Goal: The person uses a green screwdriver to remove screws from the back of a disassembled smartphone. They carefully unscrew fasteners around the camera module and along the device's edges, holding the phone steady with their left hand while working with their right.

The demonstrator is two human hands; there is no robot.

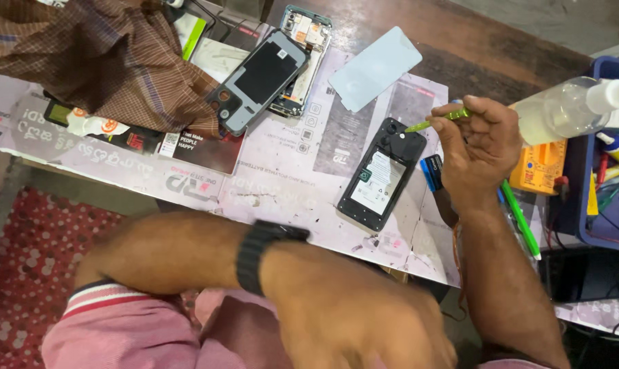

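Note:
My right hand point(479, 147) grips a small green tool point(438, 121) whose tip points at the top corner of an opened black phone point(382, 175) lying back-up on the printed table cover point(289, 171). My left hand point(354, 321) is low in front of me, below the table edge, fingers curled and blurred; whether it holds anything cannot be seen. A black watch point(260, 246) is on that wrist.
Two more opened phone bodies point(268, 72) lie at the back beside a pale screen protector point(376, 67). A brown checked cloth point(104, 55) covers the back left. A clear spray bottle point(566, 109), green pen point(520, 219) and blue tray point(613, 157) of tools sit right.

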